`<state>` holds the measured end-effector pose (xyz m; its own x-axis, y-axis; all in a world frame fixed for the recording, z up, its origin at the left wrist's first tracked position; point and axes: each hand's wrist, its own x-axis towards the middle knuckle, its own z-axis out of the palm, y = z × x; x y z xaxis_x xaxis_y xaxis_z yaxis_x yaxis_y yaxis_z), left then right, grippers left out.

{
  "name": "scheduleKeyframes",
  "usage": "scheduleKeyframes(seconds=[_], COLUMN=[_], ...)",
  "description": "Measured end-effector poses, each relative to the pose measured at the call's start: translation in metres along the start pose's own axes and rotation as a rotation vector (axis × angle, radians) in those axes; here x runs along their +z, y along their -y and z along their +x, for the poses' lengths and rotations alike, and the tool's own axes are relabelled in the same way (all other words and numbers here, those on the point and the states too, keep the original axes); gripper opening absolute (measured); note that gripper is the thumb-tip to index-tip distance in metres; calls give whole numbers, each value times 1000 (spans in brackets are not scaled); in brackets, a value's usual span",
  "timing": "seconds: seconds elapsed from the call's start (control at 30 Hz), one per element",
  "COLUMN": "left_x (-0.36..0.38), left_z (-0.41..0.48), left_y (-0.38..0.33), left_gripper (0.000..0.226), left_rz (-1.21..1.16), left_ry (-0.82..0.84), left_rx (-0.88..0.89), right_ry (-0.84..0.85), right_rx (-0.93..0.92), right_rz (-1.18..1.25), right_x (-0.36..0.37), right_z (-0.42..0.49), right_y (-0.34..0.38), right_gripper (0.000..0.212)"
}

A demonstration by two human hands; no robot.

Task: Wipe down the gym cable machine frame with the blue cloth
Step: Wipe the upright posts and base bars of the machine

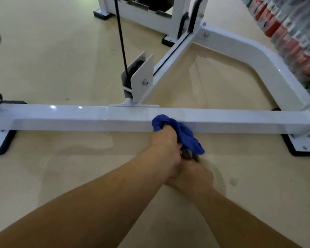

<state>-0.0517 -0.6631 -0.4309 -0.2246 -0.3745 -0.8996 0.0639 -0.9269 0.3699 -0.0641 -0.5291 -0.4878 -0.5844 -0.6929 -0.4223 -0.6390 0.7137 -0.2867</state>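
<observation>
The frame's near white bar (79, 115) runs left to right, low over the floor (61, 176), with a footplate (301, 145) under each end. The picture edges cut off both of its ends. Floor stretches along its near side. On the far side a pulley bracket (141, 77) and black cable (121, 42) crowd the middle.

My left hand (166, 140) grips the bunched blue cloth (186, 135) against the bar's near edge, right of centre, with the tail trailing near-right. My right hand (193, 174) lies under the left wrist; its fingers are hidden, so I cannot tell their grip.
</observation>
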Motion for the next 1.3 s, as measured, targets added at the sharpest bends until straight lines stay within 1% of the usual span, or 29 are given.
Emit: scheduleKeyframes(seconds=[0.03,0.1,0.17,0.2,0.23,0.27,0.3,0.37,0.43,0.5,0.53,0.6,0.67,0.73,0.77,0.83,0.9,0.97,1.0,1.07,1.13,1.2,1.3], left_x=[-6,-30,-61,-74,-81,-83,-78,-51,-17,3,4,-8,-31,-53,-65,-84,-88,-78,-71,-58,-61,-77,-127], left_z=[5,3,2,-2,-1,-3,-3,-8,-20,-33,-35,-29,-16,3,9,16,11,4,-2,-21,-38,-44,-50], left_y=[-2,-10,-22,-28,-33,-35,-32,-16,1,8,7,6,-5,-21,-31,-47,-56,-55,-49,-40,-38,-44,-53], left_gripper=[25,20,14,15,20,24,27,22,11,20,25,20,18,30,32,29,28,18,14,14,20,24,24], left_rz=[0,-66,-113,-193,-252,-294,-324,-309,-191,-94,-46,-1,-40,-146,-186,-256,-266,-186,-155,-121,6,71,115], left_ry=[3,-15,-103,-119,-118,-103,-65,38,139,204,212,226,153,45,3,-80,-113,-81,-33,140,250,261,230], left_rx=[20,119,289,371,416,407,360,221,118,12,-30,25,132,218,249,285,294,278,235,112,142,220,300], right_ry=[-3,33,66,73,73,77,79,67,36,22,23,19,34,39,48,72,69,76,81,103,94,85,109], right_rx=[-27,-45,-34,-28,-21,-12,-11,-18,-2,40,33,-33,-40,-38,-33,-26,-17,-25,-29,-35,-37,-29,-36], right_rz=[-6,-2,-4,-16,-32,-43,-43,-50,-10,12,1,-42,-37,-38,-58,-78,-73,-91,-96,-93,-90,-109,-116], right_x=[-1,-4,-8,-10,-9,-9,-8,-6,-5,-3,-1,1,-1,-6,-9,-9,-8,-9,-9,-10,-9,-11,-18], right_z=[-2,-3,-3,-3,-2,-1,-1,0,-1,-1,-1,0,-1,-1,-3,-3,-2,-1,-1,-1,-1,-2,-2], right_y=[-1,-2,1,3,2,2,2,1,2,6,6,2,-1,-1,1,2,2,2,2,4,4,7,17], right_gripper=[88,99,104,106,106,107,107,106,99,90,90,99,103,103,103,104,104,104,104,105,99,91,95])
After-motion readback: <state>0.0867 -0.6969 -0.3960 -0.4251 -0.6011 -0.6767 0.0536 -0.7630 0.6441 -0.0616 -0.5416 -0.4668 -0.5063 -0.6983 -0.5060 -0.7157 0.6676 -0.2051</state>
